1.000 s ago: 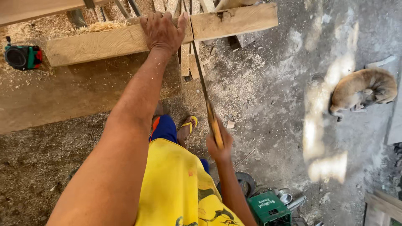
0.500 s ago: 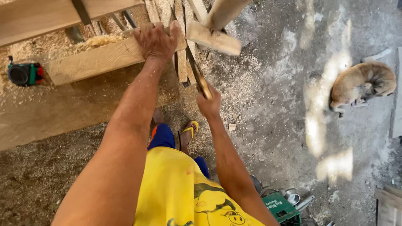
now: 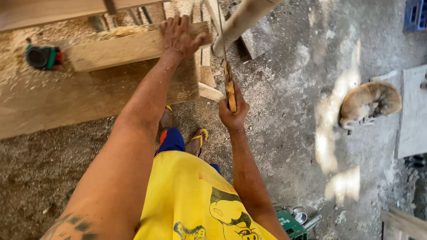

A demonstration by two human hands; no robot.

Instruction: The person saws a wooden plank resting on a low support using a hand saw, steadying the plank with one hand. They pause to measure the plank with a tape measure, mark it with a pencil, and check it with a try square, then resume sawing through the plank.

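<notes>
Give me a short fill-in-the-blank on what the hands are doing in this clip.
1. The left hand presses flat on a wooden ____.
2. The right hand grips the handle of a ____.
3. An animal lying on the concrete floor at right is a ____.

Missing words: plank; handsaw; dog.

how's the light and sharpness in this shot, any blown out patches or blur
Head view: mostly even shade; bright sun patches on the ground near the dog are blown out. Right hand on the saw and left hand on the plank look fairly sharp; the near left forearm looms large from wide-angle distortion.
</notes>
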